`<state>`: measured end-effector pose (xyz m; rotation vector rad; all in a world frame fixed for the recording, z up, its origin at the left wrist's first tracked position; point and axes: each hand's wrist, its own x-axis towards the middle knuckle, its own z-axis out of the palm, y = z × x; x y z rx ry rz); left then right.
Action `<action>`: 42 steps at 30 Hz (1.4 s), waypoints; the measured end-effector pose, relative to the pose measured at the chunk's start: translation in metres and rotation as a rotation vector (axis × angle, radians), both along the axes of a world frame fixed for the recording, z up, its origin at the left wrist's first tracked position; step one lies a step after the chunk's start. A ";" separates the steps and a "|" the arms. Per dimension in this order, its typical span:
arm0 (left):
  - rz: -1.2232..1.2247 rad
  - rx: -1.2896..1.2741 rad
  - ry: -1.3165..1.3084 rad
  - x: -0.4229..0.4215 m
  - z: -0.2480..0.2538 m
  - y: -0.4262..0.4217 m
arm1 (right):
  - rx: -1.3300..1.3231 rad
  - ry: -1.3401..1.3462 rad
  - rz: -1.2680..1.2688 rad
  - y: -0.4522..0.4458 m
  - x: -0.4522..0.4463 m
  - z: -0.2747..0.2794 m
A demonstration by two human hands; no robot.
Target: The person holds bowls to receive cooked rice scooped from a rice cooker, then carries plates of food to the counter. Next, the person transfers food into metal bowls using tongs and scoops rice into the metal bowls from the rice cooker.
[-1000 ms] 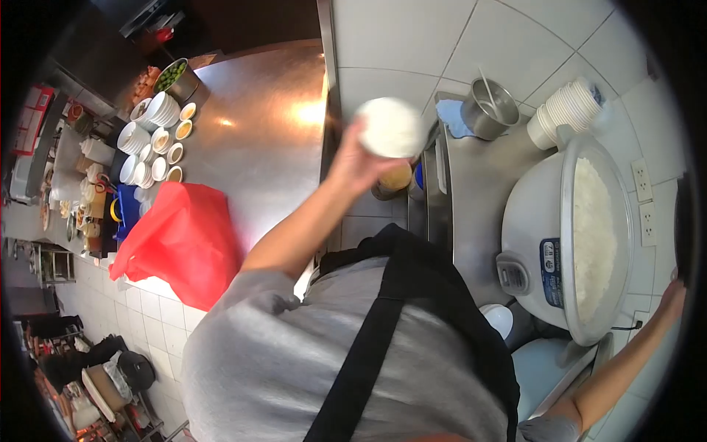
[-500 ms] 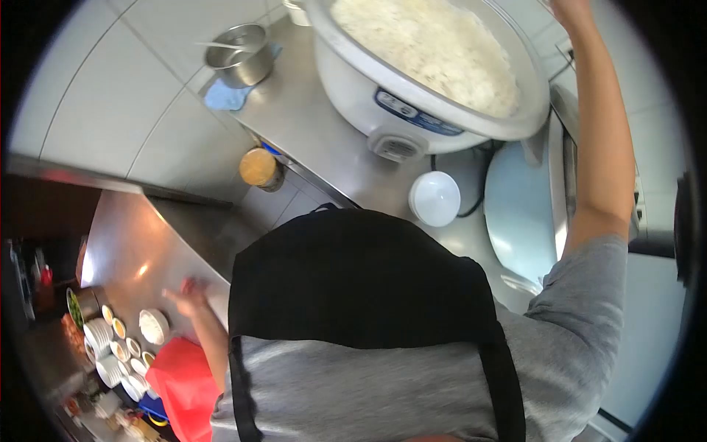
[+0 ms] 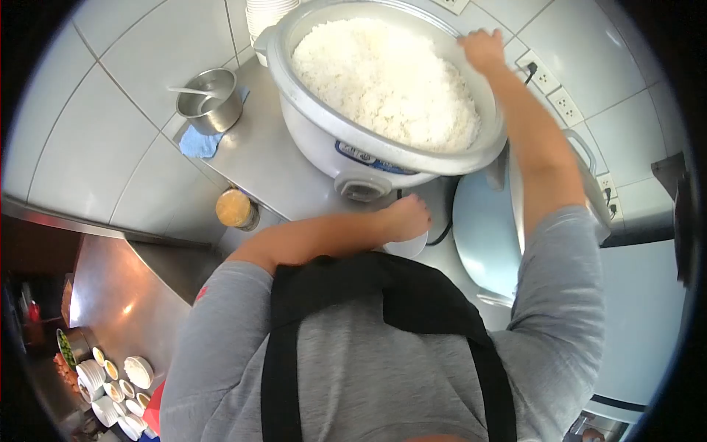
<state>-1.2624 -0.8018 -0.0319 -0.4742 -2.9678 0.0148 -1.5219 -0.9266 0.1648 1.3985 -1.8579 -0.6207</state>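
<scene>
Steadying ourselves, apparently, we are curling our right hand (image 3: 484, 51) at the cooker's rim (image 3: 300, 94); our left hand (image 3: 407, 219) is arching over the bowl (image 3: 406, 245), placed within reach. Either pinch: cannot tell.

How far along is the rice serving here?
One filled bowl looks done, set on the steel table. The left hand is at a white bowl, its contents hidden; the right hand is by the cooker's far rim. Filling more is probably left: the cooker holds plenty of rice, and nested white containers stand beside it.
</scene>
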 end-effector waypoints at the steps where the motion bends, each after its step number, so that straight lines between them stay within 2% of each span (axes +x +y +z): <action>1: 0.025 0.024 -0.138 -0.006 0.000 -0.001 | -0.014 -0.016 0.036 -0.001 0.006 -0.004; 4: 0.031 0.117 -0.019 -0.015 -0.016 -0.008 | 0.083 -0.183 0.076 0.002 0.047 0.006; 7: 0.017 0.201 0.013 -0.019 -0.012 -0.012 | 0.057 -0.135 0.220 0.010 0.064 -0.009; 8: 0.033 0.195 -0.018 -0.019 -0.007 -0.015 | 0.077 -0.146 0.198 0.009 0.069 -0.007; 10: 0.057 0.199 -0.087 -0.013 0.013 -0.012 | 0.133 -0.177 0.147 0.022 0.091 0.004; 13: 0.120 0.326 -0.048 0.007 0.048 -0.002 | 0.138 -0.223 0.316 0.051 0.131 0.016; 16: 0.265 0.572 -0.084 0.040 0.082 0.003 | 0.154 -0.240 0.549 0.076 0.161 0.019; 17: 0.283 0.766 -0.049 0.055 0.086 0.001 | 0.130 -0.235 0.616 0.075 0.155 0.024; 19: 0.315 1.153 0.026 0.089 0.088 -0.007 | 0.012 -0.261 0.452 0.051 0.125 0.033; 21: 0.273 1.722 -0.072 0.125 0.079 -0.019 | -0.082 -0.200 0.275 0.021 0.084 0.037; 23: 0.492 2.407 -0.207 0.164 0.083 -0.025 | -0.132 -0.080 0.131 -0.003 0.041 0.027; 25: 0.468 2.799 0.063 0.203 0.068 -0.036 | -0.161 0.011 0.031 -0.026 0.010 0.015; 27: 0.503 2.710 0.312 0.234 0.087 -0.049 | -0.132 -0.045 -0.032 -0.042 0.011 0.012; 29: 0.312 2.709 0.551 0.254 0.094 -0.074 | -0.078 -0.054 -0.028 -0.051 0.010 0.008; 30: 0.020 2.806 0.707 0.259 0.092 -0.086 | -0.043 -0.039 0.013 -0.056 0.010 0.004; 32: -0.265 2.765 0.763 0.254 0.117 -0.113 | 0.021 -0.024 0.065 -0.064 0.019 -0.002; 34: -0.070 2.542 0.872 0.247 0.132 -0.139 | 0.082 -0.011 0.079 -0.063 0.033 0.002; 36: -0.012 2.243 0.921 0.218 0.149 -0.152 | 0.126 -0.014 0.105 -0.056 0.049 0.007; 38: 0.060 1.942 0.947 0.179 0.143 -0.169 | 0.160 -0.035 0.149 -0.047 0.072 0.000; 39: 0.109 1.855 1.044 0.153 0.127 -0.180 | 0.174 -0.053 0.178 -0.040 0.085 -0.007; 40: 0.282 1.341 1.190 0.136 0.136 -0.181 | 0.185 -0.065 0.211 -0.035 0.095 -0.009; 42: 0.201 1.194 1.289 0.112 0.139 -0.167 | 0.139 -0.146 0.266 -0.022 0.107 -0.006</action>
